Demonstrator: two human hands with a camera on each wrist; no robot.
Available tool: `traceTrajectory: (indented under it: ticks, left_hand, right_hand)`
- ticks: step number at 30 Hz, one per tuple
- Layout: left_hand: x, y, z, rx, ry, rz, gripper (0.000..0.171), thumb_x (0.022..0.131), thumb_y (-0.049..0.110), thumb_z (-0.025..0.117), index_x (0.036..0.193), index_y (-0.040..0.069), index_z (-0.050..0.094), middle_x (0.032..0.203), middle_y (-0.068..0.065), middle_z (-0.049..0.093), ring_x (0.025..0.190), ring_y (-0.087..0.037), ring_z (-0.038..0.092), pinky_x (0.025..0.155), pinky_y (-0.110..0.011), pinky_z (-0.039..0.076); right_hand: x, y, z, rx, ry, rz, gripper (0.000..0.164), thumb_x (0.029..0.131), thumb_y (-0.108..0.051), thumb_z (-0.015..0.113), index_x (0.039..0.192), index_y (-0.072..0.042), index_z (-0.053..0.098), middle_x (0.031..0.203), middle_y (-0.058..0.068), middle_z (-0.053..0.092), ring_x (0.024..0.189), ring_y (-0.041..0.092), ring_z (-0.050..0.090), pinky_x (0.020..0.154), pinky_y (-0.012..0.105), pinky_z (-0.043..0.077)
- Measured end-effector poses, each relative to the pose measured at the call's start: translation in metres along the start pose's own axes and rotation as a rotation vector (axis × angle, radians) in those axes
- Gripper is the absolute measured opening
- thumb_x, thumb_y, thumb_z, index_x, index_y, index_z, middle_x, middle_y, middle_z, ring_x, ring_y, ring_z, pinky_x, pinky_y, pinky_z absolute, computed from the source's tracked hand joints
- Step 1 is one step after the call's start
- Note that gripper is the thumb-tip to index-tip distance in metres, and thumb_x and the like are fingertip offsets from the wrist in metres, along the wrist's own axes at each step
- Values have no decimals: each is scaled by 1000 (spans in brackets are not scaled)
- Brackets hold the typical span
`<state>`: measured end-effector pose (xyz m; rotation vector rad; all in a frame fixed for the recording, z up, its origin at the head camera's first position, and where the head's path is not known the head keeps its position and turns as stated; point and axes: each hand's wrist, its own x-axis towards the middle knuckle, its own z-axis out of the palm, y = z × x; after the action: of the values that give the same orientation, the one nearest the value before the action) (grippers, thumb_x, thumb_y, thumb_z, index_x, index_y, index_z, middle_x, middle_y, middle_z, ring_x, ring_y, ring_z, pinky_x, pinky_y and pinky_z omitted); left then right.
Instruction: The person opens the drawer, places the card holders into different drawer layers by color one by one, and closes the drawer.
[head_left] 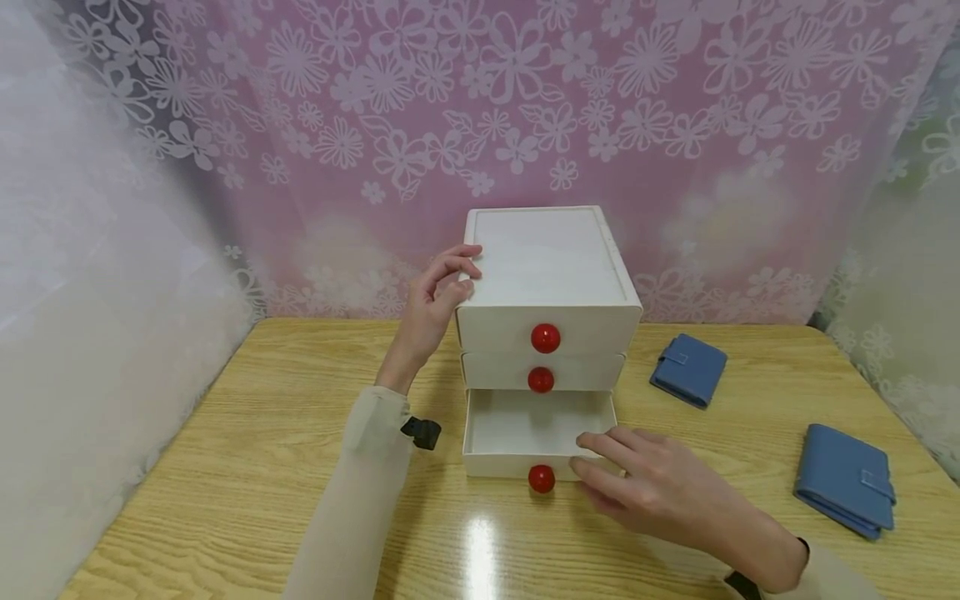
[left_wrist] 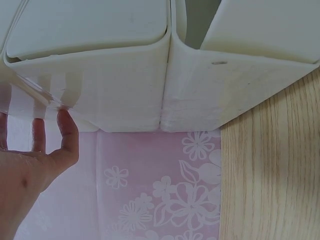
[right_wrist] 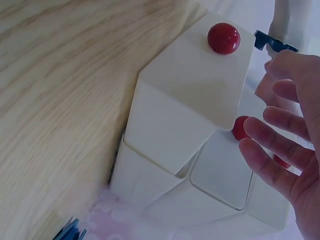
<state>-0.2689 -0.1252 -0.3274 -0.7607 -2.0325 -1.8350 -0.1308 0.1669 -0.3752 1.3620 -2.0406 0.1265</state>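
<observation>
A white cabinet [head_left: 551, 254] with three drawers and round red knobs stands near the back of the table. Its bottom drawer [head_left: 495, 465] is pulled out, and the visible part of its inside holds nothing. My left hand [head_left: 431, 312] rests its fingertips on the upper left edge of the cabinet; the left wrist view shows the fingers [left_wrist: 68, 135] bent lightly against the white side. Just at the right end of the bottom drawer's front is my right hand [head_left: 652, 483], fingers loosely spread, to the right of the lowest red knob [head_left: 542, 478]. It grips nothing.
Two blue wallets with strap closures lie right of the cabinet: one wallet [head_left: 690, 371] near its side, the other wallet [head_left: 846, 481] closer to the table's right edge. A pink flowered curtain [head_left: 420, 108] hangs behind the wooden table [head_left: 262, 467].
</observation>
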Motion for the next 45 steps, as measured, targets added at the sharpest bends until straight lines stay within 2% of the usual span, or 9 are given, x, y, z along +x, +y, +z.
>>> traceTrajectory:
  ticks: [18,26,33,45]
  left_hand:
    - [0,0,-1,6,-4,-2,26,95,21,51,107,2,63,148,-4,55,146,-15,43,118,-58,35]
    - [0,-1,-1,-12,-14,-4,25,95,20,51,107,1,63,148,-4,54,146,-15,42,116,-57,38]
    - [-1,-1,-2,-13,-16,-5,25,95,20,50,107,2,62,149,-5,54,147,-16,41,117,-58,37]
    - [0,-1,-1,-19,-9,-3,25,94,19,51,107,0,62,148,-7,55,146,-15,42,117,-56,36]
  right_hand:
    - [-23,12,-10,-44,36,76,47,109,-42,35,99,-20,75,98,4,76,72,17,69,55,31,58]
    - [-37,17,-17,-74,22,132,53,108,-48,33,100,-19,76,98,5,76,72,19,72,55,34,58]
    - [-47,21,-26,-103,-33,204,57,107,-51,31,102,-17,76,96,5,75,72,16,72,56,33,59]
    - [-76,36,-33,-152,18,290,56,105,-54,36,103,-16,77,93,7,73,58,17,67,43,25,47]
